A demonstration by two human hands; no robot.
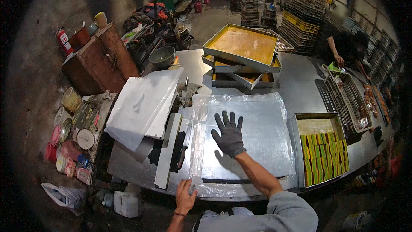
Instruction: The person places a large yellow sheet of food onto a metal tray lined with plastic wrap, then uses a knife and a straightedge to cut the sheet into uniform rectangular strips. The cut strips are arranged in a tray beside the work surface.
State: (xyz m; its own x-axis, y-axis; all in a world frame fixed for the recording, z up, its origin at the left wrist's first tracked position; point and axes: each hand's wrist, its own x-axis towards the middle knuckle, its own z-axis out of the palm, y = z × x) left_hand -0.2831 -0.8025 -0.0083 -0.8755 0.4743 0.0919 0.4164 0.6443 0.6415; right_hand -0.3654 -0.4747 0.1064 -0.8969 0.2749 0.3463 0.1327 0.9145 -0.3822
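Note:
My right hand (229, 135), in a dark grey knit glove, is spread with its fingers apart over a square metal tray or plate (257, 112) that lies on clear plastic sheeting (199, 132). Whether it touches the metal, I cannot tell. My bare left hand (185, 196) rests at the table's front edge, its fingers slightly apart, holding nothing. Between the plastic and a flat metal bar (168, 151) lies a knife (184, 151). To the right, a metal tray (317, 122) holds rows of green, yellow and brown cake pieces (324, 158).
Stacked metal pans (241, 45) with a yellow-orange layer stand at the back. White sheets (141, 106) lie on the left, near a dark bowl (162, 57). At the right, another person (347, 46) works beside a plastic crate (347, 100). Tubs (85, 138) crowd a side table.

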